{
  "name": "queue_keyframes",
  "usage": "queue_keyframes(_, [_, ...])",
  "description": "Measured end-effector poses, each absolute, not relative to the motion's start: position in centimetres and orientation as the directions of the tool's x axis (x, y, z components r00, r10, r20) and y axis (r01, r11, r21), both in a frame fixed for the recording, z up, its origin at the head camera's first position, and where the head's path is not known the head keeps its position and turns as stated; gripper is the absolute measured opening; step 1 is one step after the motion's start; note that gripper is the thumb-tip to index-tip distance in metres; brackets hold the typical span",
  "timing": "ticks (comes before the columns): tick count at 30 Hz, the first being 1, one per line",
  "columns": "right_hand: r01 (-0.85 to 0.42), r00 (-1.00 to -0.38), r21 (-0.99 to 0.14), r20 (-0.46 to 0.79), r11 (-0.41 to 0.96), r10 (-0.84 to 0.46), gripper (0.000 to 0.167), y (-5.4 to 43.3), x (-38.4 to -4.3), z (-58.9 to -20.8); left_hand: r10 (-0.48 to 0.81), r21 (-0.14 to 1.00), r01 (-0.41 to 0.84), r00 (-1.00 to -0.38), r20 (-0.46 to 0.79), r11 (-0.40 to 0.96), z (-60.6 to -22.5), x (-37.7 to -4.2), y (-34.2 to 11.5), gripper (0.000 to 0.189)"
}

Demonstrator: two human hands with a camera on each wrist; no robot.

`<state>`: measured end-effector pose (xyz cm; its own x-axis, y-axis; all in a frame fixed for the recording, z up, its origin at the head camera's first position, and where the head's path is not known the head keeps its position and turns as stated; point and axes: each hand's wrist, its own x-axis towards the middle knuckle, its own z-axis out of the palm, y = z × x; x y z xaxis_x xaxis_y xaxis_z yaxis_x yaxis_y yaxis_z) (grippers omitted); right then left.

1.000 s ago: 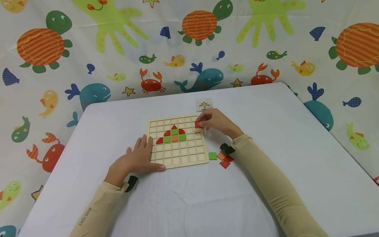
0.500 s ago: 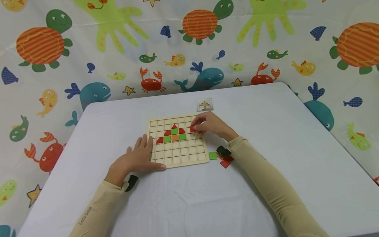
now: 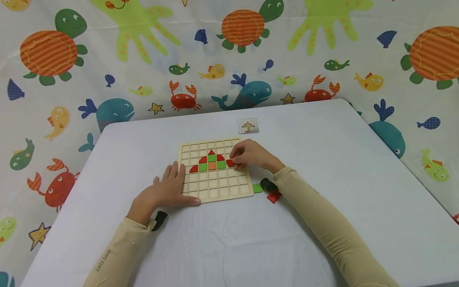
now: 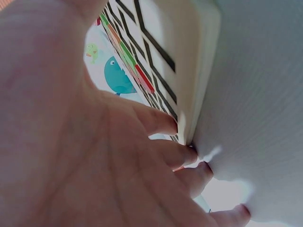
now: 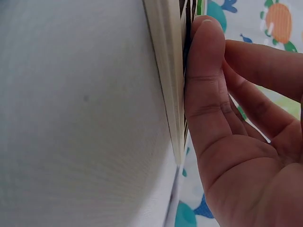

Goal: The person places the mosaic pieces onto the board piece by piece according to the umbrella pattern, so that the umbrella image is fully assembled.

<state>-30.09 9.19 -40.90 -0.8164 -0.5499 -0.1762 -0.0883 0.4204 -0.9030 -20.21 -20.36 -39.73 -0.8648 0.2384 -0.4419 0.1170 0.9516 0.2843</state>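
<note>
A wooden grid board (image 3: 213,186) lies on the white table with a pattern of red, green and orange tiles in its cells. At the top of the pattern is a red triangle (image 3: 211,152); below it an orange square (image 3: 212,166) sits between green squares. My left hand (image 3: 163,193) spreads along the board's left side, thumb at the front edge and fingertips at the rim. Over the right part of the grid, my right hand (image 3: 254,154) pinches a red tile (image 3: 230,163) just right of a green square (image 3: 221,164). The right wrist view hides that tile behind the thumb (image 5: 207,61).
Behind the board lies a small picture card (image 3: 248,126) with a gridded tile pattern. Loose tiles lie off the board's front right corner, a green square (image 3: 257,188) and a red piece (image 3: 273,198) among them, partly under the right wrist. A patterned cloth (image 3: 150,71) hangs behind the table.
My right hand has moved left and towards me with the red tile, from the board's right edge to the cell beside the green square. The left hand has stayed in place.
</note>
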Motion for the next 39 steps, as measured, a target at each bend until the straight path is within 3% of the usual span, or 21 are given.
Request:
queue_keyframes(16, [-0.156,-0.808,-0.856,-0.177,0.494,-0.563,0.008,9.13,-29.89,-40.64,0.226,0.277,0.110,-0.873,-0.433,0.955,-39.88,-20.23,-20.28,0.141])
queue_keyframes(39, [-0.193,-0.767,-0.839,-0.195,0.509,-0.612,0.022,9.60,-30.23,-40.06,0.226,0.273,0.111,-0.871,-0.437,0.956,-39.78,-20.31,-20.26,0.140])
